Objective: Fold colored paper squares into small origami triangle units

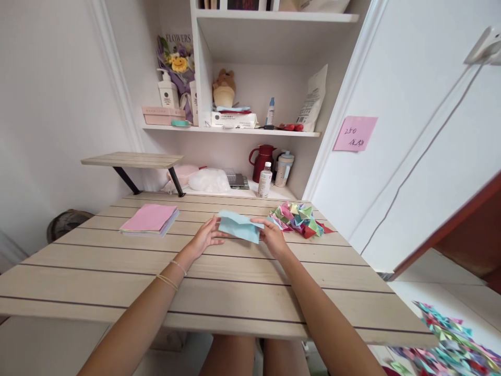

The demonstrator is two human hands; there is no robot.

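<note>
A light blue sheet of paper (pixel 239 227), creased and partly folded over along its top, is held just above the middle of the table. My left hand (pixel 206 237) pinches its left edge between thumb and fingers, the other fingers stretched out below. At the right end, my right hand (pixel 272 236) grips the paper's upper corner. To the left lies a stack of square paper (pixel 151 217) with a pink sheet on top. Just beyond my right hand is a pile of folded paper pieces (pixel 299 216) in many colours.
The slatted wooden table (pixel 235 292) carries a small raised shelf (pixel 133 159) at its back left. Behind it stand a white bottle (pixel 265 181), a red jug (pixel 263 163) and a tumbler (pixel 284 169). More folded paper (pixel 454 339) covers the floor at right.
</note>
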